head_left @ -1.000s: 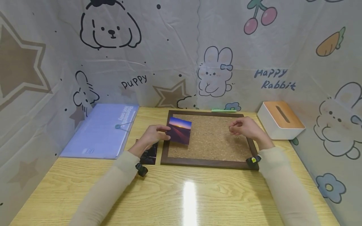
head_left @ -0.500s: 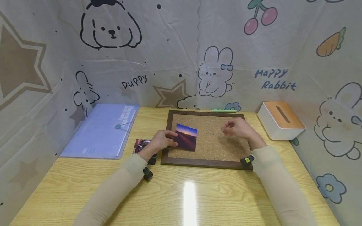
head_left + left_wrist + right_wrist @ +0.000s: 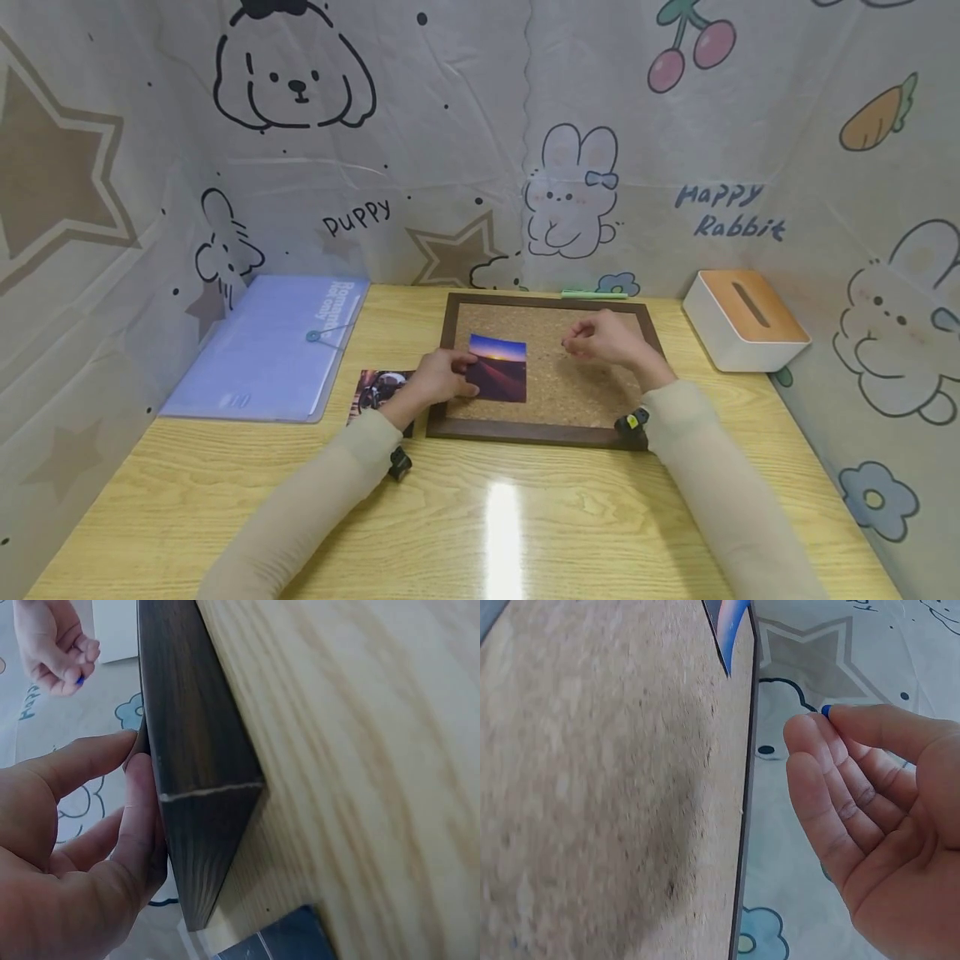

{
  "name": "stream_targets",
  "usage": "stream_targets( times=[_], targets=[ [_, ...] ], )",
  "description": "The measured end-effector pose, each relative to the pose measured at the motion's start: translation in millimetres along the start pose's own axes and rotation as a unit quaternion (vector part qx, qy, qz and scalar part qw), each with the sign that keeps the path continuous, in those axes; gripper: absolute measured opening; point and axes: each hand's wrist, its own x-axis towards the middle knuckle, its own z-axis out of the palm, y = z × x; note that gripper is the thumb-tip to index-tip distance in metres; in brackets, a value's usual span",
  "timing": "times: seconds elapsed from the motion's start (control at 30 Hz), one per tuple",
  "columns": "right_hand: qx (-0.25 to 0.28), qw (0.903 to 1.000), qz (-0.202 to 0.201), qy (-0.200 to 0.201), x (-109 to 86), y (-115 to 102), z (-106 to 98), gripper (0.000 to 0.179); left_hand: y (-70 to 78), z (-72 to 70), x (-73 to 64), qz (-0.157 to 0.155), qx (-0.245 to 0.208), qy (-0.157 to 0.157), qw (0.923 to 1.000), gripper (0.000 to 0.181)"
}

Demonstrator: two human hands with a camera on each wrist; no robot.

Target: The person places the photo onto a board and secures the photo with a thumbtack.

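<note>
A cork board in a dark wooden frame [image 3: 543,433] lies flat on the table. My left hand [image 3: 459,368] pinches the left edge of a sunset photo [image 3: 501,367] and holds it over the board's near-left part. In the left wrist view my fingers [image 3: 112,817] lie against the frame [image 3: 195,750]. My right hand [image 3: 576,343] hovers over the middle of the cork, a short way right of the photo. Its thumb and forefinger pinch a small blue pin [image 3: 826,710], also seen as the blue pin [image 3: 79,679] in the left wrist view.
A second, darker photo [image 3: 375,390] lies on the table left of the frame. A blue folder [image 3: 270,350] lies at the far left. A white tissue box [image 3: 742,321] stands at the right, and a green pen [image 3: 592,294] lies behind the board. Curtain walls enclose the table.
My left hand has carried the photo to the right and nearer, lower over the cork. My right hand has drifted left toward the photo, still pinched.
</note>
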Motion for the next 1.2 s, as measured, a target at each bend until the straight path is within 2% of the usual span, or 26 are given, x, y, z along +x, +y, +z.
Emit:
stream_targets(
  times=[0.3,0.5,0.73,0.9,1.2],
  targets=[
    [-0.005,0.9999,0.012,-0.007,16.1,-5,18,0.017,7.6,0.6,-3.6,0.009,0.023,-0.012,0.9996,0.055],
    [0.010,0.9996,0.020,-0.017,29.0,-9,32,0.016,8.4,1.5,-2.6,0.021,0.046,-0.010,0.9987,0.053],
    [0.023,0.9994,0.017,-0.020,42.6,-19,46,0.016,8.3,3.0,-2.1,0.023,0.054,-0.009,0.9982,0.054],
    [0.042,0.9984,0.015,-0.036,52.9,-21,56,0.016,8.7,3.0,-1.4,0.023,0.055,-0.005,0.9982,0.054],
    [0.026,0.9983,0.033,-0.040,64.3,-21,66,0.015,8.2,4.6,-0.2,0.027,0.068,0.001,0.9973,0.054]
  ],
)
